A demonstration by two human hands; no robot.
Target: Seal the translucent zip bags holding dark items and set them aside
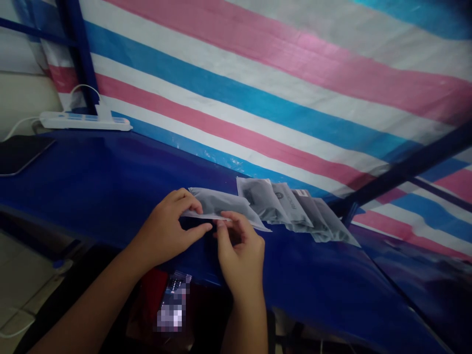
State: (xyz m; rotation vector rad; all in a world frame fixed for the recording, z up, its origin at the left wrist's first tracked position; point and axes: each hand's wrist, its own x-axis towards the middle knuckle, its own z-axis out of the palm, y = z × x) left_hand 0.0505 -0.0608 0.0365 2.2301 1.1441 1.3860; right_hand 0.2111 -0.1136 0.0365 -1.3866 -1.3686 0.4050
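Observation:
A frosted grey plastic pouch (221, 204) with something dark inside lies over the near part of the blue table (110, 182). My left hand (167, 228) pinches its near left edge between thumb and forefinger. My right hand (239, 250) pinches the same near edge just to the right, fingertips almost touching the left thumb. To the right, a row of several similar grey pouches (295, 209) lies overlapped on the table, apart from both hands.
A white power strip (84, 121) with a plugged cable sits at the table's far left. A dark flat phone (20, 152) lies at the left edge. A pink, blue and white striped tarp (295, 73) hangs behind, crossed by dark blue frame bars (405, 169).

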